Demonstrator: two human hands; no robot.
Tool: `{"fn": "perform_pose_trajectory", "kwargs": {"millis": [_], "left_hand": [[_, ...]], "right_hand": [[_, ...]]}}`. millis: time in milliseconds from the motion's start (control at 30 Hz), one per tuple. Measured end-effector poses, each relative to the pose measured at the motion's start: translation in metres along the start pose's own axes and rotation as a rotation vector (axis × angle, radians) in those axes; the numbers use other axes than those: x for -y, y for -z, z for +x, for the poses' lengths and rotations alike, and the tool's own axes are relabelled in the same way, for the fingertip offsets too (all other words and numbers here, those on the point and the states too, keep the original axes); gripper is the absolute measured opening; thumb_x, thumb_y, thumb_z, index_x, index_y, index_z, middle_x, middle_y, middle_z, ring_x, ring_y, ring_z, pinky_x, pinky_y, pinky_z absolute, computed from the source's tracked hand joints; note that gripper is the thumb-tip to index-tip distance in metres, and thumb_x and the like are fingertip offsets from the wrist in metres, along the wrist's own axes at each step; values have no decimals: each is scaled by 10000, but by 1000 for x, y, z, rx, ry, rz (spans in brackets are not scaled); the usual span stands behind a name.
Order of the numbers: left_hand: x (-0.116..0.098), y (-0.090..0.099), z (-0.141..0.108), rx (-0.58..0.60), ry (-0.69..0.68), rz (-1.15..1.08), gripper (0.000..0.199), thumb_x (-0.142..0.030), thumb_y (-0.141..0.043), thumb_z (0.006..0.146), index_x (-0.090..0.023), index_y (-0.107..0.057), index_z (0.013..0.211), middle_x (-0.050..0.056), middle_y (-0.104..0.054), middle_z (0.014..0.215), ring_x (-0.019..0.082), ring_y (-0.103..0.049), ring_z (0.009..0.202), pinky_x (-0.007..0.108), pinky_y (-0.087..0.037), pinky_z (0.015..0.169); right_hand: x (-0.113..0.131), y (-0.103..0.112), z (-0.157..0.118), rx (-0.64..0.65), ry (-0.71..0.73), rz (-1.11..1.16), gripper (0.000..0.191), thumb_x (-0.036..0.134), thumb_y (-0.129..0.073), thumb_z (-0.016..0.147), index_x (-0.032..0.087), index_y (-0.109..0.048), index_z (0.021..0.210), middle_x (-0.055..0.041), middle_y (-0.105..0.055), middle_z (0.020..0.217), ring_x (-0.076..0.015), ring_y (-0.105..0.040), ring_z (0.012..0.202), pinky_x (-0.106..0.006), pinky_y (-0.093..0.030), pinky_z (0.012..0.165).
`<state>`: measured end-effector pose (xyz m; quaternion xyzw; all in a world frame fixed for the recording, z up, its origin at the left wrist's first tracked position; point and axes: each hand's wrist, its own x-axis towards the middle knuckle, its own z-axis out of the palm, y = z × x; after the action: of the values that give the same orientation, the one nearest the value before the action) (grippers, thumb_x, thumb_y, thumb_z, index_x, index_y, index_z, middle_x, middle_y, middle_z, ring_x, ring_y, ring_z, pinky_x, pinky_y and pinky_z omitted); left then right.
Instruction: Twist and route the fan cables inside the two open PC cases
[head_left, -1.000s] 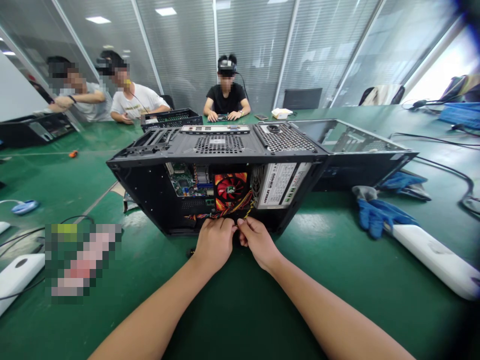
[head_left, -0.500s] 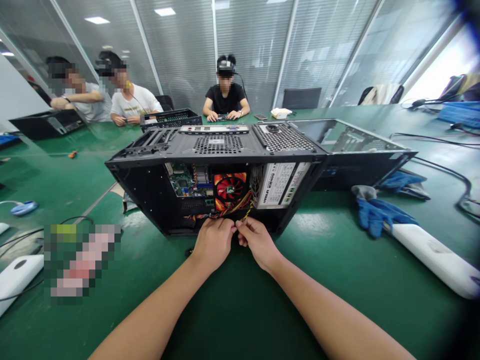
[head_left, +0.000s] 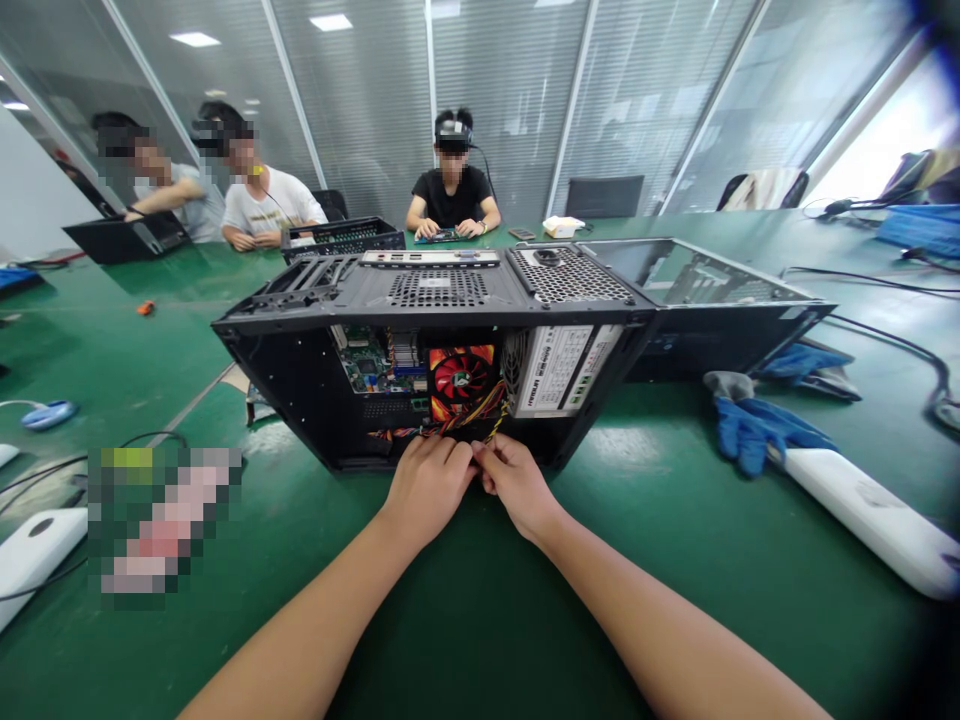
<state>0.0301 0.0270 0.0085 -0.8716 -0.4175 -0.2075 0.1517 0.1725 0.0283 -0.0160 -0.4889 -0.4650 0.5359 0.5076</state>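
Note:
A black computer case (head_left: 300, 385) lies open toward me on the green table, showing a motherboard (head_left: 367, 365), a red cooling fan (head_left: 460, 380) and a white-labelled power supply (head_left: 559, 370). Bundled coloured cables (head_left: 491, 405) run below the fan. At the lower edge of the case, my left hand (head_left: 431, 485) has its fingers curled; what they pinch is hidden. Close against it, my right hand (head_left: 517, 485) is closed on the yellow-and-black cable end. The fingertips of both hands nearly meet.
Behind the case to the right stands a side panel (head_left: 720, 335). Blue gloves (head_left: 757, 425) and a white power strip (head_left: 870, 510) are on the right. Several people sit across the table; one handles a circuit board (head_left: 446, 236). Another black case (head_left: 127, 240) is at far left.
My left hand has shifted very slightly right, while my right hand stays nearly in place. At far left, a person's arm and the black case there have moved right.

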Motion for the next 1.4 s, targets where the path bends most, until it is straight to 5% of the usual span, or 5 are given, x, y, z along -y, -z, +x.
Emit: {"fn": "perform_pose_trajectory", "kwargs": {"millis": [533,1400], "left_hand": [[0,3,2,-58,0,141,150,-191,-566,886,-199,-618,745,28,-569,696,216,-540,720,367,-384,678],[-7,-3,4,58,242,-193,126,-211,-560,891,-198,-622,783,6,-624,713,169,-591,650,309,-446,657]], "right_hand": [[0,-2,-1,-8,10,19,330,447,-606,809,203,-456,645,64,-426,504,-90,-393,458,-245,-301,458],[-3,0,1,-25,-10,121,415,512,-606,810,203,-438,590,57,-435,464,-89,-385,447,-239,-286,457]]}}
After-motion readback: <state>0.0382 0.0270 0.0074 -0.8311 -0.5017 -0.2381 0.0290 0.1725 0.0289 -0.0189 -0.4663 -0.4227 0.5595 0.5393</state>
